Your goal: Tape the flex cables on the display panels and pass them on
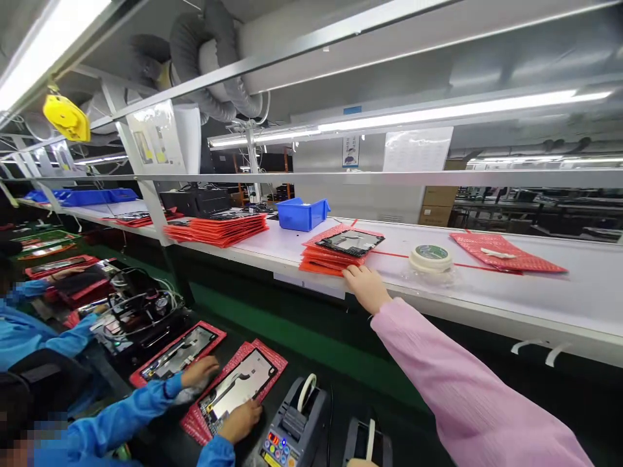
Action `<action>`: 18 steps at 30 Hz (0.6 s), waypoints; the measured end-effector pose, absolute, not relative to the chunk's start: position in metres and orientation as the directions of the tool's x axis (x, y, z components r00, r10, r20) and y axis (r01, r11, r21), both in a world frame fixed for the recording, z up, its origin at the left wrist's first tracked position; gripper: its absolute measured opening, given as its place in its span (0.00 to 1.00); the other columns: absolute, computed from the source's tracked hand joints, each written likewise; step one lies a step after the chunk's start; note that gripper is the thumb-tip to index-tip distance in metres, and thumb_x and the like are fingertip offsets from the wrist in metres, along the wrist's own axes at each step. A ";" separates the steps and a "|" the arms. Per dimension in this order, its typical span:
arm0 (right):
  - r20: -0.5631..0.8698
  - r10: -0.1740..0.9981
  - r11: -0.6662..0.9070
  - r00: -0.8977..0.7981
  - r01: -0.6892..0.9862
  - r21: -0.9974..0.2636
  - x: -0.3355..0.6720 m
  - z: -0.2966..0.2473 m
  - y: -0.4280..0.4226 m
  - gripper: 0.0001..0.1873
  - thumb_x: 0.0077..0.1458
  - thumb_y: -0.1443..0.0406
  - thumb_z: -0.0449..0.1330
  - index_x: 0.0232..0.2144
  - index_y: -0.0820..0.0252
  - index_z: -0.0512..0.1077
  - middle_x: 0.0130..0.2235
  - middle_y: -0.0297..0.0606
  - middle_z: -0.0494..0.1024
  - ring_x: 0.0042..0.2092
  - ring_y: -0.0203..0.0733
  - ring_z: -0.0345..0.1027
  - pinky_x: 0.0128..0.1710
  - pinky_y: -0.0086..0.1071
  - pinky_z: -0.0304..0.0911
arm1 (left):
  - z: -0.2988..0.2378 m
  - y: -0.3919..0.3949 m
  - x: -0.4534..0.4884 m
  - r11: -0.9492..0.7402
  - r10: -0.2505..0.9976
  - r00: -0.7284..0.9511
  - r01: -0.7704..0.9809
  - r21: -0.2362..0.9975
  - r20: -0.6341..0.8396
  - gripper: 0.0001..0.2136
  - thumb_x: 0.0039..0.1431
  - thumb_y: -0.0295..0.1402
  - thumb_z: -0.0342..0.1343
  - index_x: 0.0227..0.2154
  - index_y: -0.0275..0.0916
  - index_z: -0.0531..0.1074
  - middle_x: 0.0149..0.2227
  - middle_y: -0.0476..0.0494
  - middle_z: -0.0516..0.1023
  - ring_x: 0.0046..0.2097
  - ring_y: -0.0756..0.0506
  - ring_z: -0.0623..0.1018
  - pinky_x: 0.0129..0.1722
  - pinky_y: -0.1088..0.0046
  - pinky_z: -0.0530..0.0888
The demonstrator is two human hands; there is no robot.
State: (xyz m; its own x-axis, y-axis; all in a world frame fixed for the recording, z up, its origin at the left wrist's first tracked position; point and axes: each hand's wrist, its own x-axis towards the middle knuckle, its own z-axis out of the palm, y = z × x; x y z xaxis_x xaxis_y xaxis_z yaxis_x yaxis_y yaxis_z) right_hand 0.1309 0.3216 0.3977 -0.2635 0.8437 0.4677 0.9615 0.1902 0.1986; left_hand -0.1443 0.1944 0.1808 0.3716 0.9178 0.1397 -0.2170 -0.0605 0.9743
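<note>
My right hand (366, 285), in a pink sleeve, reaches up to the white shelf (535, 292). Its fingers curl onto the near corner of a stack of red bubble bags (321, 259). A dark flat panel (349, 242) lies on top of that stack. Only a sliver of my left hand (363, 462) shows at the bottom edge, beside a tape dispenser (367, 441), and its fingers are hidden.
On the shelf are a tape roll (431, 257), another red bag (506, 253), a blue bin (302, 214) and a further red stack (219, 230). Below left, a co-worker's blue-sleeved hands (238, 418) hold a panel (241, 383) on red bags beside an electric tape dispenser (292, 428).
</note>
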 end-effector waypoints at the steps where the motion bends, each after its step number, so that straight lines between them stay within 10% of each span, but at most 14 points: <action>1: 0.442 0.861 0.174 -0.251 0.963 0.208 0.131 0.402 0.334 0.08 0.66 0.67 0.58 0.46 0.63 0.74 0.48 0.47 0.78 0.48 0.47 0.72 0.46 0.39 0.66 | 0.188 0.204 -0.153 -0.061 0.926 0.355 -0.199 0.978 0.130 0.14 0.67 0.39 0.58 0.53 0.44 0.72 0.55 0.39 0.74 0.51 0.41 0.77 0.47 0.58 0.78; 7: 0.279 0.931 0.173 -0.235 0.958 0.228 0.141 0.403 0.356 0.13 0.66 0.60 0.61 0.50 0.60 0.73 0.51 0.42 0.77 0.47 0.45 0.74 0.46 0.43 0.73 | 0.214 0.224 -0.183 -0.055 0.958 0.274 -0.126 0.991 0.088 0.18 0.66 0.41 0.59 0.54 0.38 0.71 0.52 0.39 0.76 0.50 0.38 0.78 0.44 0.53 0.80; 18: 0.188 0.928 0.254 -0.321 0.915 0.313 0.122 0.423 0.358 0.17 0.65 0.60 0.62 0.53 0.63 0.72 0.52 0.45 0.76 0.48 0.46 0.75 0.46 0.44 0.73 | 0.248 0.190 -0.139 -0.007 0.988 0.126 -0.534 0.845 0.087 0.14 0.67 0.38 0.59 0.53 0.42 0.72 0.54 0.40 0.75 0.50 0.39 0.78 0.47 0.55 0.78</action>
